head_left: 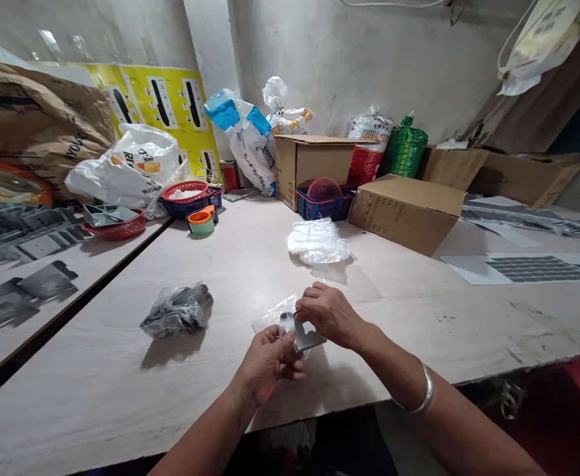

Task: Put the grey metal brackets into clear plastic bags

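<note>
While your forearms extend over the near edge of the surface (pixel 92 390), both hands meet near its middle around one grey plate (pixel 308 342) with a shaped cutout. Your left hand (pixel 269 363) has its fingers closed on the plate's left side, thumb uppermost. Your right hand (pixel 333 314) has its fingers drawn together in a pinch at the plate's upper edge. A clear bag (pixel 274 315) lies just behind the plate; because the fingers cover the overlap, you cannot confirm from this view whether the plate is partly inside it. Beyond your hands, a stack of clear bags (pixel 317 241) lies on the surface. To the left rests a wrapped bundle (pixel 178 312) of dark parts in clear plastic. Farther left, past the dark gap, find other grey plates (pixel 49 281). A cardboard box (pixel 403 215) stands at the far right, beside a blue basket (pixel 314 208).
</note>
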`<state>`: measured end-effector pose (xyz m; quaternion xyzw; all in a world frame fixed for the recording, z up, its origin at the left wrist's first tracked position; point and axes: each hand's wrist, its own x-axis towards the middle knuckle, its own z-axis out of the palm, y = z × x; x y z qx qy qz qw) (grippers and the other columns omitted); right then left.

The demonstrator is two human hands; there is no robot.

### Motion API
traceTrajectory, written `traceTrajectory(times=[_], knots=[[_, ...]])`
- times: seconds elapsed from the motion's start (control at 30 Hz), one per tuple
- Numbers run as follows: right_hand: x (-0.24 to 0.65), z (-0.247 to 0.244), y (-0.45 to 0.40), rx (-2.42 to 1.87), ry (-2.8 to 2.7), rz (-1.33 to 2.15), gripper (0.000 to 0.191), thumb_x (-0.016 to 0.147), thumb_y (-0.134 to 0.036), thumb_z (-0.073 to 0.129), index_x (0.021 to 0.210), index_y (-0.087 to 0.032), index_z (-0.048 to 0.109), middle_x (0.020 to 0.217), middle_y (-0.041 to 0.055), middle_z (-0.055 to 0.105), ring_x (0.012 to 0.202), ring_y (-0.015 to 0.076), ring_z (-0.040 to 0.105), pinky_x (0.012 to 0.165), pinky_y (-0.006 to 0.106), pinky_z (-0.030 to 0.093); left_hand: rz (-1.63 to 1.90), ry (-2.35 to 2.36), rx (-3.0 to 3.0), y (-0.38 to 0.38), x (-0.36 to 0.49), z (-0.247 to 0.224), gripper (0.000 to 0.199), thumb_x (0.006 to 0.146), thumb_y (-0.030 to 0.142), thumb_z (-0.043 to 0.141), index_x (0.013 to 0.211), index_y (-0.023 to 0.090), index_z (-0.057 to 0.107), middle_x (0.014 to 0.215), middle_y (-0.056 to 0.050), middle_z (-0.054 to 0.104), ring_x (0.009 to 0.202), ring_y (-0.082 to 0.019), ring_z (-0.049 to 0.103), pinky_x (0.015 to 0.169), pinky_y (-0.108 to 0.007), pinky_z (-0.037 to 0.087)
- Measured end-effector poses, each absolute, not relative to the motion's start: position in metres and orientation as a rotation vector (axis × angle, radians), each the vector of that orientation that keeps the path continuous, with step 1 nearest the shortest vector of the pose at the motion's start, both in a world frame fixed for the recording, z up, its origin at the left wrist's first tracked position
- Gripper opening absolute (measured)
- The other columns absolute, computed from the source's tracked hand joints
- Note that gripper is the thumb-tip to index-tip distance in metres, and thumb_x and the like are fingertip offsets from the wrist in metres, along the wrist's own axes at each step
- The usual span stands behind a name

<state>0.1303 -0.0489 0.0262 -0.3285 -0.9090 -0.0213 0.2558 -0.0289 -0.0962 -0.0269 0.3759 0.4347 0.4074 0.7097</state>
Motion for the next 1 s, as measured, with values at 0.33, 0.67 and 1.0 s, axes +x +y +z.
traceTrajectory(times=[0.33, 0.67, 1.0], knots=[[0.152, -0.01, -0.071, -1.052, -1.759, 0.554, 0.026, 0.08, -0.029, 0.059, 0.104, -0.021, 0.053, 0.1, 0.0047, 0.054, 0.086, 0.0158, 0.051, 0.066, 0.026, 0.043, 0.923, 0.873, 0.778, -0.091, -0.041, -0.028, 0.024, 0.07, 0.032, 0.066, 0.078, 0.015, 0.05, 0.055, -0.002, 0.06, 0.039, -0.01, 0.051, 0.04, -0.024, 0.044], [0.135, -0.044, -0.086, -0.826, -1.095, 1.467, 0.015, 0.077, -0.031, 0.062, 0.084, -0.018, 0.057, 0.074, -0.0016, 0.052, 0.064, 0.0096, 0.049, 0.058, 0.024, 0.043, 0.896, 0.854, 0.849, -0.089, -0.04, -0.037, 0.022, 0.072, 0.032, 0.065, 0.081, 0.016, 0.053, 0.055, -0.001, 0.06, 0.038, -0.011, 0.051, 0.038, -0.024, 0.043], [0.126, -0.05, -0.092, -0.873, -0.816, 1.523, 0.02, 0.064, -0.029, 0.073, 0.072, -0.015, 0.061, 0.064, -0.0027, 0.051, 0.054, 0.0076, 0.045, 0.048, 0.021, 0.038, 0.87, 0.86, 0.891, -0.091, -0.035, -0.041, 0.019, 0.07, 0.027, 0.065, 0.08, 0.016, 0.054, 0.054, -0.003, 0.061, 0.037, -0.013, 0.051, 0.038, -0.025, 0.043]])
